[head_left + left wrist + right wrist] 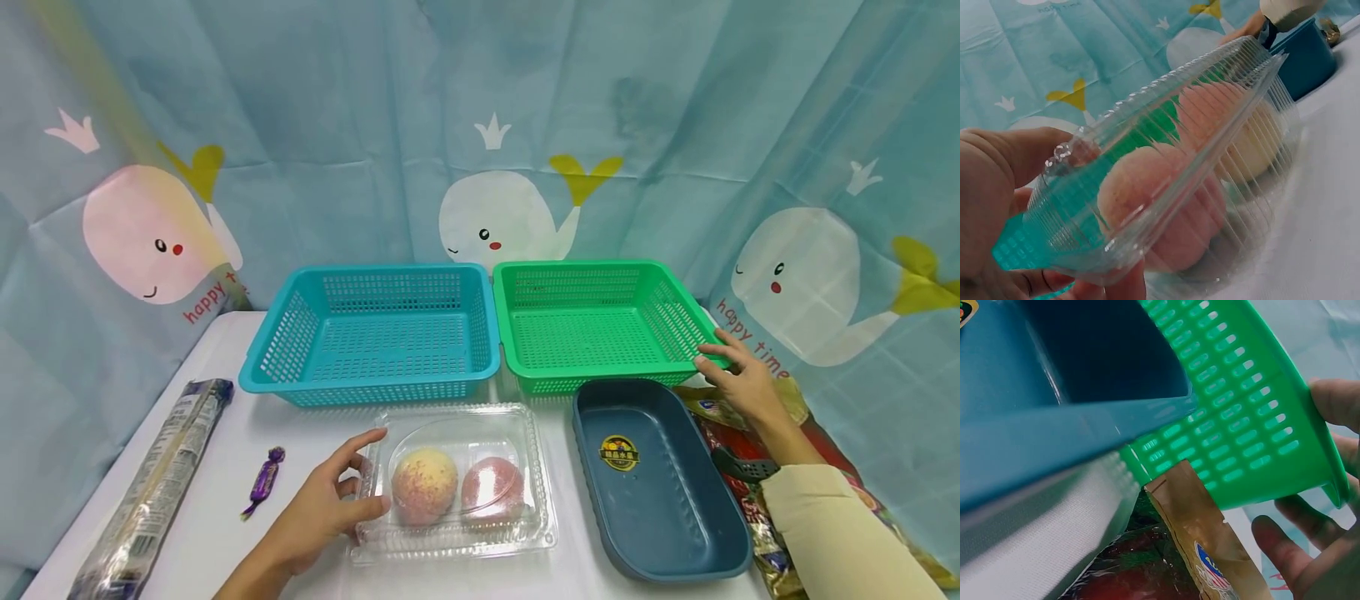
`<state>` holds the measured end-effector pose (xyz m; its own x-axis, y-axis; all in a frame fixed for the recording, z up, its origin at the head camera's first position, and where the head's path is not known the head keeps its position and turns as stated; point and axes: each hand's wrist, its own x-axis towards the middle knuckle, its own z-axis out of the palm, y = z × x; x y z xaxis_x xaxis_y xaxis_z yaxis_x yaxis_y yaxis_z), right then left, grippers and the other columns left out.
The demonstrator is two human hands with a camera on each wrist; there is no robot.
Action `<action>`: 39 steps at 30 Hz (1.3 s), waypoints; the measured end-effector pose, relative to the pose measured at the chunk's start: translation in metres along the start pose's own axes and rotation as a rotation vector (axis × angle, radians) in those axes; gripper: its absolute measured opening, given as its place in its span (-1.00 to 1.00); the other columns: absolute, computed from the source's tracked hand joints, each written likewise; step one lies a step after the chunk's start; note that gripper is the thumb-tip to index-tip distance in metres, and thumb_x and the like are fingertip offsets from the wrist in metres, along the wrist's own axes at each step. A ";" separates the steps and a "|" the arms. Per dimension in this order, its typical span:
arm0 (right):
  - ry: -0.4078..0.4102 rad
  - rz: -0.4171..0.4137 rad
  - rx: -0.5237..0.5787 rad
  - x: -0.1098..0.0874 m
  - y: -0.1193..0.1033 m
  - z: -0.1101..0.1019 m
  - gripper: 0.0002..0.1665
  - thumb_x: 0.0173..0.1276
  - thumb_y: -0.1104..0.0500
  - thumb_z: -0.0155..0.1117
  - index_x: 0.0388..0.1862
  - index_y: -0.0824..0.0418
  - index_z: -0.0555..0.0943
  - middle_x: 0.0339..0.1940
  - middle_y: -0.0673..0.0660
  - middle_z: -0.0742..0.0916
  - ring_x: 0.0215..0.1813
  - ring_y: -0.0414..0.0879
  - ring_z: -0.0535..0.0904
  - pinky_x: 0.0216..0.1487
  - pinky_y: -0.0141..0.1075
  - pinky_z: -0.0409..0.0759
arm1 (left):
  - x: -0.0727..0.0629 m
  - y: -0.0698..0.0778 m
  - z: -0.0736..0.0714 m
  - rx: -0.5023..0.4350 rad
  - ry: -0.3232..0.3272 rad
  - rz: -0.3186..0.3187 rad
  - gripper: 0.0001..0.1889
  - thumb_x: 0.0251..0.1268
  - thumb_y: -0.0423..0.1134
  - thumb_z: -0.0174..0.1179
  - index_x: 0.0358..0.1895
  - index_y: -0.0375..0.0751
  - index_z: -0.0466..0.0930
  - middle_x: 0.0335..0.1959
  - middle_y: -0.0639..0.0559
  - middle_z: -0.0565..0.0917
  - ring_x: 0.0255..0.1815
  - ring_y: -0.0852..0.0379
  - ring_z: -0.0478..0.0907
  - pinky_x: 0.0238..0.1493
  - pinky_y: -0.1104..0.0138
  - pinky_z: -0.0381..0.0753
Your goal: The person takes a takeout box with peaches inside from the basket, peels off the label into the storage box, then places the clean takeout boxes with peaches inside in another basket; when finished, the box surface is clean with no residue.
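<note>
My left hand (pixel 330 500) grips the left end of a clear plastic clamshell box (pixel 513 425), thumb on one side and fingers on the other. Inside it lie two round, peach-like things, one yellow and pink (pixel 424 486), the other pink (pixel 492 490). In the left wrist view the clamshell box (pixel 1204 162) slants across the picture. My right hand (pixel 746 387) holds the near right corner of a green perforated basket (pixel 600 371). In the right wrist view its thumb and fingers lie on either side of the green basket's rim (pixel 1316 434).
A turquoise basket (pixel 367 387) stands left of the green one. Before the green basket sits a dark blue tub (pixel 660 492), with a red and gold bag (pixel 817 442) beside it under my right arm. At left lie a purple-wrapped candy (pixel 264 481) and a long silvery package (pixel 161 475).
</note>
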<state>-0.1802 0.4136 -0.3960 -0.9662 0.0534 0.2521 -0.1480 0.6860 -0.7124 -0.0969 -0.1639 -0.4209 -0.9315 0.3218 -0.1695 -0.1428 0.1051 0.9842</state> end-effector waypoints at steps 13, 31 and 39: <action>0.001 0.003 0.007 -0.001 0.000 -0.003 -0.41 0.49 0.03 0.12 0.22 0.52 0.44 0.52 0.30 0.12 0.47 0.33 -0.07 -0.13 -0.62 0.29 | 0.000 -0.001 0.005 -0.119 -0.012 0.107 -0.06 -0.12 -0.64 0.30 0.45 -0.14 0.18 -0.04 -0.23 0.11 -0.07 -0.15 0.38 -0.47 0.36 0.54; -0.017 0.023 -0.001 0.001 -0.002 -0.006 -0.38 0.48 0.03 0.13 0.24 0.53 0.42 0.54 0.27 0.09 0.48 0.32 -0.08 0.12 -0.20 0.37 | -0.004 0.042 0.018 -0.268 -0.055 0.292 -0.07 -0.05 -0.71 0.17 0.48 -0.20 0.07 -0.07 -0.29 0.10 -0.23 0.07 0.51 -0.47 0.38 0.59; -0.065 0.064 -0.004 0.002 -0.004 -0.008 -0.31 0.42 -0.05 0.19 0.21 0.53 0.44 0.55 0.26 0.05 0.45 0.40 -0.05 0.13 0.33 0.21 | 0.001 0.084 0.015 -0.242 -0.080 0.295 -0.08 0.03 -0.69 0.17 0.50 -0.10 0.07 -0.04 -0.28 0.09 -0.25 0.05 0.54 -0.46 0.35 0.61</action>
<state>-0.1801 0.4168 -0.3866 -0.9853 0.0499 0.1631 -0.0850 0.6854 -0.7232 -0.1051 -0.1409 -0.3390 -0.9167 0.3783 0.1285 0.0438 -0.2245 0.9735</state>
